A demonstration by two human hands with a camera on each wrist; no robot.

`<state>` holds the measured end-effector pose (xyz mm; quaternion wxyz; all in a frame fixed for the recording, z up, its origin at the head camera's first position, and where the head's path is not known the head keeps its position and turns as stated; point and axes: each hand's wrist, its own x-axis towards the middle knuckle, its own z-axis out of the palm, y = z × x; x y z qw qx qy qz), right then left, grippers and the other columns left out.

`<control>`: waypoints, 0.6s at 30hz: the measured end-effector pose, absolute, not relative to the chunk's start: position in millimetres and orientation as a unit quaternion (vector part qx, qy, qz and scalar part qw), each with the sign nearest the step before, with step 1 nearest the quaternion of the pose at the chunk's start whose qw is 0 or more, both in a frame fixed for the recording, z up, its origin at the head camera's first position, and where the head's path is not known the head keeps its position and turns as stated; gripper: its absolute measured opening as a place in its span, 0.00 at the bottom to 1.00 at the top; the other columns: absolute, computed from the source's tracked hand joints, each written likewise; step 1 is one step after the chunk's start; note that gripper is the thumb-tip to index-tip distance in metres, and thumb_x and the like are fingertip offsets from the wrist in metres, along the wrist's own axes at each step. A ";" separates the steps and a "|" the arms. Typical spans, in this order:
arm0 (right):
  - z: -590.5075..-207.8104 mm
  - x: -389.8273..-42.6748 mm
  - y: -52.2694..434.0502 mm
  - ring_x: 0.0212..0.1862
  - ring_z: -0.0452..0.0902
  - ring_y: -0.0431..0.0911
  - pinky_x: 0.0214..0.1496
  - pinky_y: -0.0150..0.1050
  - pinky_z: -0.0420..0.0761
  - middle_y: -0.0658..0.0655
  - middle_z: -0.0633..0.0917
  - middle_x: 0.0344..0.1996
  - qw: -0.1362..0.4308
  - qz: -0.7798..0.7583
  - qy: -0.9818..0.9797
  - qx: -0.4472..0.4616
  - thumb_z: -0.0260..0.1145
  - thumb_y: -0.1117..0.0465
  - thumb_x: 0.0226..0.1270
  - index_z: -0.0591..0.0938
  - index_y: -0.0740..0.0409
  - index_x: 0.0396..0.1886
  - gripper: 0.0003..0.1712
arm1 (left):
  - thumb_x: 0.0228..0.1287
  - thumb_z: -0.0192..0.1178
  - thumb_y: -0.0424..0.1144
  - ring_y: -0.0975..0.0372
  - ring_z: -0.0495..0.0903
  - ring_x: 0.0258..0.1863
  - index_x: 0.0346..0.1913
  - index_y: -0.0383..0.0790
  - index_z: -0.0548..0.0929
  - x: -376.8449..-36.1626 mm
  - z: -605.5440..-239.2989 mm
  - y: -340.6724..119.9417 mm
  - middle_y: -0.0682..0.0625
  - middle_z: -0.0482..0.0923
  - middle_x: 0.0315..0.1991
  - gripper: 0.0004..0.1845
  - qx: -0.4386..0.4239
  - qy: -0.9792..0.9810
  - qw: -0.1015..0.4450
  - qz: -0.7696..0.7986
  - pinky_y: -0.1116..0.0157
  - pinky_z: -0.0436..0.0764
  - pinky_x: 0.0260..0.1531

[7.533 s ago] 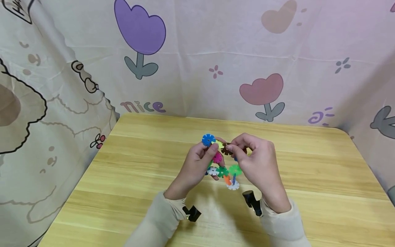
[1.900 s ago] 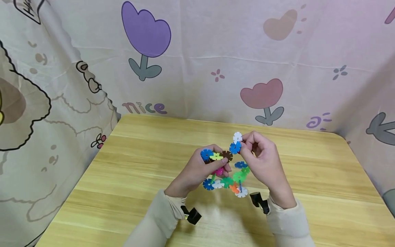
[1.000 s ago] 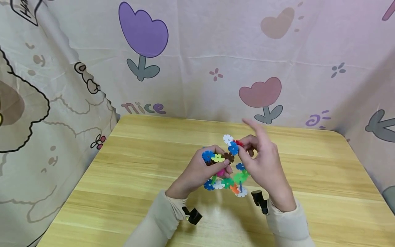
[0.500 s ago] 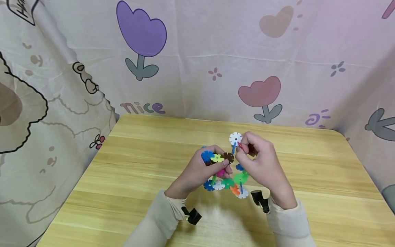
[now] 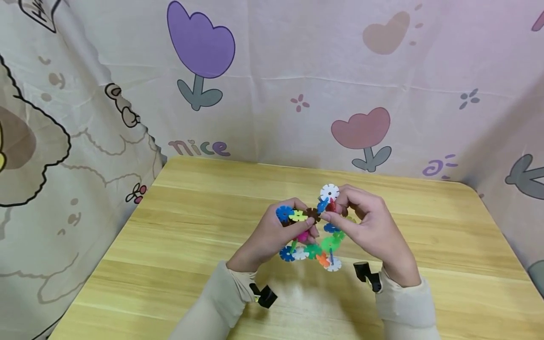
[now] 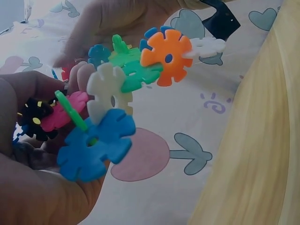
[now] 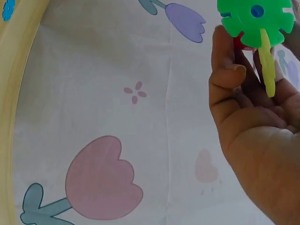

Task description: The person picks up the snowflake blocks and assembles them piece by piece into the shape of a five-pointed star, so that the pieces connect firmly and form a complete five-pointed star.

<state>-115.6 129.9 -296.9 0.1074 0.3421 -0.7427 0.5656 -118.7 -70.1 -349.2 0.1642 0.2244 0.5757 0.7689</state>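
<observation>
Several notched plastic snowflake discs interlock into a chain held up between both hands. My left hand (image 5: 276, 236) grips one stretch, thumb on the brown disc (image 5: 313, 215) beside a yellow disc (image 5: 299, 216) and a blue disc (image 5: 284, 213). My right hand (image 5: 369, 222) pinches the other end near the red disc (image 5: 332, 205), thumb tip close to the brown disc. A white disc (image 5: 329, 193) stands above a tilted blue one there. Below hang a green disc (image 5: 330, 244) and an orange disc (image 6: 168, 57). In the right wrist view a green disc (image 7: 255, 18) overlaps the fingers.
The wooden table (image 5: 170, 264) lies under the hands. A printed cloth (image 5: 272, 71) hangs behind it and on both sides. Small black cameras (image 5: 266, 296) are strapped at both sleeves.
Since half a second ago, my right hand has shifted slightly right, and the blue disc beside the brown one has tilted from edge-on. Earlier, the right fingers were at the brown disc.
</observation>
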 end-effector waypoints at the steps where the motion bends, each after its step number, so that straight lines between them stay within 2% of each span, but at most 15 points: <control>1: -299.7 -117.2 130.5 0.32 0.71 0.46 0.29 0.34 0.73 0.54 0.75 0.24 0.107 0.571 -0.743 0.334 0.66 0.79 0.56 0.73 0.56 0.21 0.17 | 0.68 0.56 0.28 0.56 0.84 0.28 0.43 0.30 0.71 -118.9 -349.3 -70.1 0.38 0.81 0.30 0.06 0.227 0.577 0.163 0.767 0.54 0.84 0.37; 7: -312.3 -124.1 132.8 0.36 0.75 0.50 0.37 0.35 0.76 0.57 0.80 0.28 0.097 0.605 -0.740 0.276 0.68 0.72 0.60 0.67 0.54 0.16 0.21 | 0.67 0.57 0.28 0.53 0.84 0.29 0.44 0.29 0.72 -119.5 -350.8 -69.7 0.36 0.81 0.31 0.07 0.231 0.585 0.159 0.761 0.53 0.84 0.38; 9: -312.7 -124.4 134.1 0.34 0.75 0.51 0.36 0.36 0.76 0.58 0.78 0.28 0.093 0.616 -0.735 0.267 0.69 0.73 0.58 0.67 0.59 0.20 0.19 | 0.67 0.57 0.28 0.51 0.84 0.30 0.43 0.29 0.72 -119.5 -351.2 -69.6 0.36 0.81 0.32 0.07 0.231 0.590 0.158 0.758 0.53 0.84 0.39; 11: -312.2 -124.8 136.0 0.32 0.75 0.51 0.36 0.36 0.76 0.60 0.78 0.28 0.081 0.625 -0.729 0.267 0.70 0.74 0.57 0.69 0.64 0.31 0.15 | 0.66 0.58 0.29 0.50 0.84 0.31 0.43 0.29 0.73 -119.1 -351.2 -69.4 0.36 0.82 0.32 0.07 0.230 0.594 0.157 0.754 0.53 0.84 0.39; 14: -310.8 -125.6 139.7 0.32 0.76 0.51 0.37 0.36 0.79 0.62 0.80 0.29 0.050 0.629 -0.727 0.271 0.69 0.74 0.57 0.73 0.67 0.45 0.18 | 0.66 0.59 0.30 0.50 0.84 0.31 0.43 0.29 0.73 -118.6 -351.2 -69.0 0.36 0.82 0.32 0.08 0.232 0.595 0.154 0.754 0.52 0.84 0.39; 16: -310.4 -125.9 142.7 0.34 0.78 0.51 0.39 0.36 0.81 0.62 0.83 0.33 0.021 0.628 -0.729 0.271 0.68 0.73 0.59 0.77 0.64 0.48 0.17 | 0.67 0.59 0.31 0.50 0.84 0.31 0.43 0.29 0.73 -118.1 -350.4 -68.7 0.36 0.82 0.32 0.08 0.233 0.596 0.149 0.754 0.52 0.84 0.39; 18: -310.1 -126.1 145.0 0.36 0.80 0.51 0.40 0.37 0.83 0.60 0.84 0.36 0.003 0.624 -0.734 0.269 0.68 0.72 0.59 0.81 0.61 0.45 0.13 | 0.66 0.59 0.30 0.50 0.84 0.31 0.42 0.29 0.74 -117.7 -350.0 -68.2 0.36 0.82 0.32 0.07 0.235 0.596 0.142 0.755 0.52 0.84 0.39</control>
